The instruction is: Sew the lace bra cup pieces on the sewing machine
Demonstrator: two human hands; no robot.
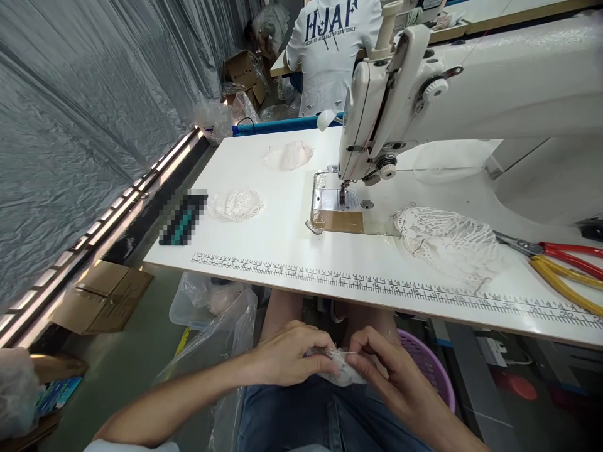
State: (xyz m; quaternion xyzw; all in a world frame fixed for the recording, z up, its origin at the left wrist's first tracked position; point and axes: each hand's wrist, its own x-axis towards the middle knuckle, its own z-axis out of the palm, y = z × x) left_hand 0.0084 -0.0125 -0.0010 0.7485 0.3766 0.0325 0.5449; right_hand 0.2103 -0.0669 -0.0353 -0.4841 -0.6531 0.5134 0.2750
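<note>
Over my lap, below the table's front edge, both hands pinch a small piece of white lace [343, 369]. My left hand [301, 355] grips its left side between thumb and fingers. On the other side, the thumb and forefinger of my right hand [377, 361] are closed at the lace's upper right edge. The lace is bunched, and part of it is hidden by the fingers. More white lace pieces lie on the table: one at the left [238, 205], one farther back [289, 156], and a larger pile [443, 242] right of the needle plate.
A white sewing machine [367, 119] stands on the white table [282, 245], which has a printed ruler along its front. Scissors [556, 251] and pliers with red handles lie at the right. Below are a purple basket [426, 361], a cardboard box [101, 295] and plastic bags. Another person [330, 56] sits beyond.
</note>
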